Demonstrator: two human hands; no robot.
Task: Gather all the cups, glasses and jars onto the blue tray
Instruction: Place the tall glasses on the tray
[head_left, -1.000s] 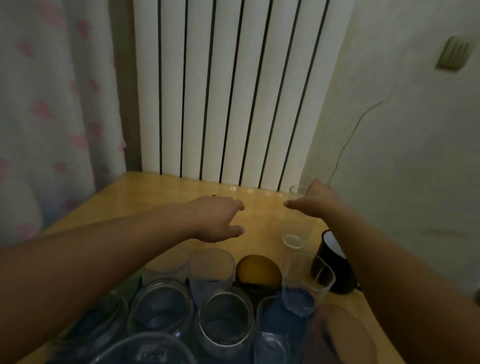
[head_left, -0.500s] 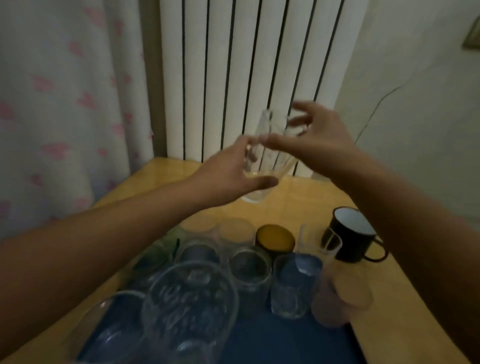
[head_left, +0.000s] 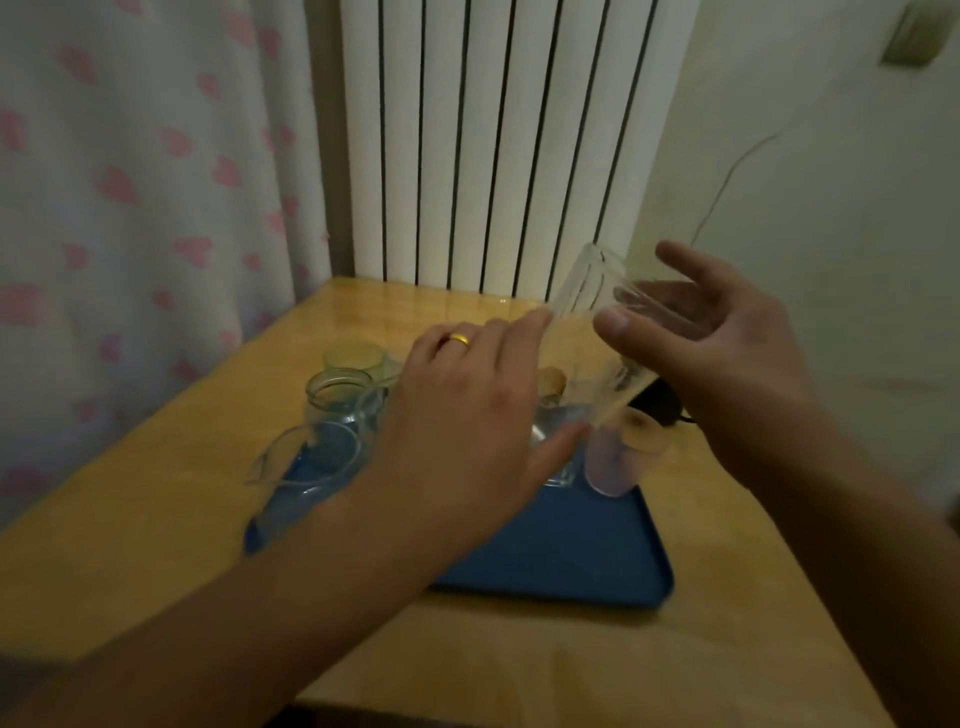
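Since the earlier frame, the tall clear glass (head_left: 587, 312) sits lower and further right, tilted, above the far right end of the blue tray (head_left: 571, 561).

Right hand (head_left: 727, 353): thumb and fingers curled round the glass, gripping it off the desk (head_left: 156, 519). Left hand (head_left: 467, 415): fingers spread open, fingertips touching the lower side of the glass, gold ring on one finger. Tray holds clear jars (head_left: 332, 395) and glasses at its far end; near end bare. Dark mug (head_left: 657, 405) stands on the desk just beyond the tray's right edge, largely hidden by the right hand. Frame is blurred.
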